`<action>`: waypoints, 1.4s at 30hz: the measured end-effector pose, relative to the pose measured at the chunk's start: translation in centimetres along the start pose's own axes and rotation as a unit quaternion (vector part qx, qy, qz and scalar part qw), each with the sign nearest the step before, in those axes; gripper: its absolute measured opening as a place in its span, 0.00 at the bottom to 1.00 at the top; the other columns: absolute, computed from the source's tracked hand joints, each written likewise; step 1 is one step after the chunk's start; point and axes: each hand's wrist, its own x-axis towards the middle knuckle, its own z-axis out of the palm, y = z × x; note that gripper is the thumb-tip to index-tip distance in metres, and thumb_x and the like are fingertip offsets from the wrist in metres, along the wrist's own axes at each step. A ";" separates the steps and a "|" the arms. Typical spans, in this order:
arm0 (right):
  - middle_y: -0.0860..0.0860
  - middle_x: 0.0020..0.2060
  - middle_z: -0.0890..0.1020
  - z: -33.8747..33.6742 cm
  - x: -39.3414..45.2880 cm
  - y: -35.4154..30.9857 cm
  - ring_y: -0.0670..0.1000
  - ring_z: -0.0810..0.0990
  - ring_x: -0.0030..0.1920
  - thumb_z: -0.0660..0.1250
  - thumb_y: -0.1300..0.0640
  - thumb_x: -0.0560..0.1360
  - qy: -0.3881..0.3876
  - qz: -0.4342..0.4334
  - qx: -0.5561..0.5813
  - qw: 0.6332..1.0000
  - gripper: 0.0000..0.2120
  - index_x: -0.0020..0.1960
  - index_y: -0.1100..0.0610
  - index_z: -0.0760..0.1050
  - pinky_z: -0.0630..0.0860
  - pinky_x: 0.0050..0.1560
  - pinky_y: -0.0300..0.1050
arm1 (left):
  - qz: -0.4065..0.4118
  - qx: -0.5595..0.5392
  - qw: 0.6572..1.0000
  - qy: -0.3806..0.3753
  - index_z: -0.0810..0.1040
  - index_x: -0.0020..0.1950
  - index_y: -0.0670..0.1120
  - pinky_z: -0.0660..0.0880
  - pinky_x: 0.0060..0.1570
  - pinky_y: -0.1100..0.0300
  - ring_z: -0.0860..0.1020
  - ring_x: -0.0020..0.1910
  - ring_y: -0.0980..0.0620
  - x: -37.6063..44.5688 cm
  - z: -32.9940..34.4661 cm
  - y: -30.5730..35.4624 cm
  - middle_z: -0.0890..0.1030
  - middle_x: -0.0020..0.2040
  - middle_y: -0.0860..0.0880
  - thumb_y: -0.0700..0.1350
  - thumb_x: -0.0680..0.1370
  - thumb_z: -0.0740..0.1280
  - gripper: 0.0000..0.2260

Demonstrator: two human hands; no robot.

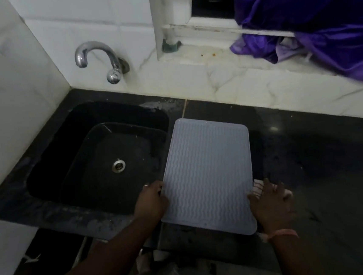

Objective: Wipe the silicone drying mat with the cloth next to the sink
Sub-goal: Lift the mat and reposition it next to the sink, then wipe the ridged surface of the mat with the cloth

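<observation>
Mat (pixel 208 174) lies on the tabletop (pixel 311 158), sink (pixel 98 158) at nine o'clock. Our left hand (pixel 151 201) pinches its edge; the right hand (pixel 271 204) rests spread on the cloth (pixel 258 187). We should pin the mat and wipe along the ridges.

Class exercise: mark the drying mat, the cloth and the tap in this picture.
drying mat (pixel 208 174): head view, middle of its ribbed top.
cloth (pixel 258 186): head view, pale striped part showing under the right hand.
tap (pixel 96 50): head view, top of the curved spout.

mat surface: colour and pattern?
Pale grey-blue silicone drying mat with wavy raised ridges; the head view shows it best.
</observation>
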 end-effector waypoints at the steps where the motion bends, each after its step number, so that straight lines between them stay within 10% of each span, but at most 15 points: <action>1: 0.56 0.82 0.50 -0.1 0.3 0.4 0.66 0.50 0.80 0.63 0.36 0.79 -0.009 -0.013 -0.002 1.000 0.38 0.83 0.47 0.53 0.54 0.76 0.72 | 0.007 0.009 1.000 -0.002 0.81 0.64 0.48 0.77 0.58 0.55 0.80 0.55 0.43 -0.6 0.3 -0.1 0.78 0.57 0.43 0.37 0.69 0.72 0.23; 10: 0.60 0.70 0.73 -3.0 3.4 2.1 0.59 0.67 0.71 0.68 0.51 0.80 -0.057 -0.074 0.030 0.995 0.24 0.74 0.55 0.72 0.66 0.69 0.49 | 0.008 0.061 0.995 -0.075 0.71 0.76 0.55 0.75 0.64 0.55 0.78 0.62 0.45 -2.7 0.9 -0.7 0.75 0.65 0.43 0.46 0.77 0.72 0.27; 14: 0.67 0.62 0.79 -4.1 3.3 1.1 0.65 0.74 0.65 0.65 0.58 0.80 -0.008 -0.028 0.021 0.999 0.15 0.64 0.64 0.77 0.73 0.65 0.55 | 0.029 0.055 0.995 -0.081 0.70 0.77 0.54 0.73 0.66 0.56 0.77 0.64 0.46 -2.4 0.8 -0.9 0.75 0.66 0.43 0.44 0.78 0.70 0.27; 18: 0.69 0.60 0.76 -5.1 1.5 -1.4 0.68 0.75 0.61 0.64 0.56 0.81 0.116 -0.067 0.084 0.987 0.15 0.64 0.64 0.75 0.73 0.61 0.59 | 0.027 0.042 0.997 -0.060 0.67 0.79 0.55 0.71 0.65 0.59 0.76 0.63 0.47 -2.7 1.6 -1.1 0.73 0.66 0.44 0.45 0.82 0.66 0.25; 24: 0.57 0.61 0.78 -0.3 -2.8 -9.1 0.55 0.79 0.60 0.67 0.56 0.81 -0.045 -0.295 0.135 0.945 0.16 0.68 0.54 0.76 0.77 0.64 0.54 | 0.019 0.051 0.998 -0.043 0.67 0.79 0.54 0.73 0.65 0.56 0.77 0.64 0.45 -3.8 1.2 -0.3 0.72 0.68 0.43 0.41 0.81 0.65 0.26; 31: 0.55 0.82 0.50 8.5 -5.0 -12.3 0.65 0.53 0.80 0.60 0.39 0.81 -0.026 -0.411 -0.167 0.896 0.32 0.81 0.42 0.55 0.59 0.75 0.65 | 0.022 0.091 0.995 0.018 0.80 0.57 0.49 0.76 0.48 0.56 0.81 0.52 0.46 -4.3 1.1 0.1 0.78 0.55 0.46 0.42 0.78 0.67 0.08; 42: 0.56 0.72 0.67 9.8 -4.9 -10.7 0.60 0.71 0.61 0.58 0.49 0.81 -0.030 -0.567 -0.119 0.815 0.19 0.72 0.44 0.71 0.79 0.55 0.53 | 0.016 0.143 0.989 0.018 0.80 0.63 0.52 0.79 0.52 0.54 0.81 0.51 0.48 -3.7 1.8 0.1 0.79 0.55 0.48 0.48 0.84 0.60 0.12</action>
